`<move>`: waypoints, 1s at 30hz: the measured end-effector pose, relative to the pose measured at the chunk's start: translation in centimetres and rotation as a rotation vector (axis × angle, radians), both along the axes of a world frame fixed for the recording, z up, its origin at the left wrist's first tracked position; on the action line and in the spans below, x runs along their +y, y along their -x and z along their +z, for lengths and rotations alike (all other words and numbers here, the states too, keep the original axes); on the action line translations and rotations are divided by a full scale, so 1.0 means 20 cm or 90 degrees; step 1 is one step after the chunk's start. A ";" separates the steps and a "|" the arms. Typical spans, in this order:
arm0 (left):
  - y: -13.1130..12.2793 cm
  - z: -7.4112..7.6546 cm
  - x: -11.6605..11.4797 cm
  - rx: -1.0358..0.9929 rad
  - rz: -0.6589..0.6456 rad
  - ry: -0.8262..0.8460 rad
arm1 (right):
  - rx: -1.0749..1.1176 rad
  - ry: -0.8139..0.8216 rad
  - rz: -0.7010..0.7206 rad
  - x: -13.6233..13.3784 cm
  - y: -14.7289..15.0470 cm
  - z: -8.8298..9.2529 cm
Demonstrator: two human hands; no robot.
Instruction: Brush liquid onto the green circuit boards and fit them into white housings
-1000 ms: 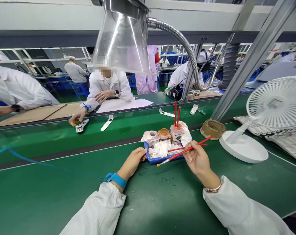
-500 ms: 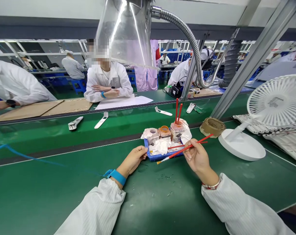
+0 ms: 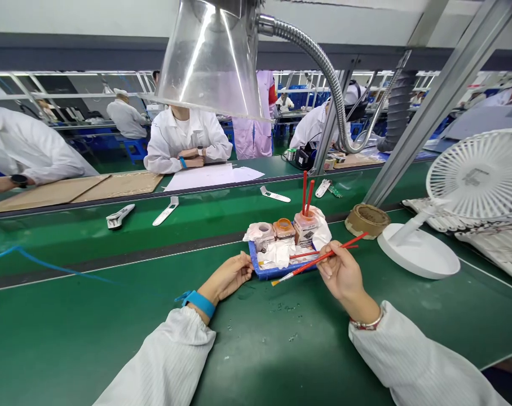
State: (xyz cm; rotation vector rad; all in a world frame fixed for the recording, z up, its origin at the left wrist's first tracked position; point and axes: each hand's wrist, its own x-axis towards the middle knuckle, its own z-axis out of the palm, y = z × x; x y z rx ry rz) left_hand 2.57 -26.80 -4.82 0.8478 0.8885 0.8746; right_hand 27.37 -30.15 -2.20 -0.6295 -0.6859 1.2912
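Observation:
My right hand [image 3: 341,272] is closed round a red-handled paintbrush [image 3: 309,265]. Its bristles point left and down, just in front of a blue tray [image 3: 281,273]. At the tray's left end, my left hand [image 3: 229,276] has its fingers curled, with thumb and fingertips at the rim. Crumpled white tissue [image 3: 278,254] lies in the tray with another red brush [image 3: 304,255]. Behind the tissue stand a jar [image 3: 264,232], an orange-rimmed jar [image 3: 283,228] and a taller bottle [image 3: 305,225] with two red handles sticking up.
Several white plastic parts, one of them [image 3: 166,211], lie on the green belt beyond. A brown tape roll [image 3: 367,220] and white fan [image 3: 419,251] stand to the right. Overhead hangs a clear hood [image 3: 213,62] on a flexible metal arm. Co-workers sit across the line.
The white parts on the belt have slid left. My left hand has shifted slightly left at the tray's edge. The right hand and brush hold nearly still. A co-worker opposite has moved their arms.

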 end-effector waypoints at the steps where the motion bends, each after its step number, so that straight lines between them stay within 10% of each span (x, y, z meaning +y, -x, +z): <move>1: -0.01 0.00 0.00 0.013 0.003 -0.005 | 0.002 0.001 0.000 0.00 0.00 0.00; 19: -0.05 0.01 0.02 0.248 0.024 -0.088 | 0.011 0.012 -0.012 0.00 0.01 0.01; 30: 0.20 0.12 0.24 0.418 0.295 -0.290 | 0.053 0.009 -0.043 0.00 -0.03 0.04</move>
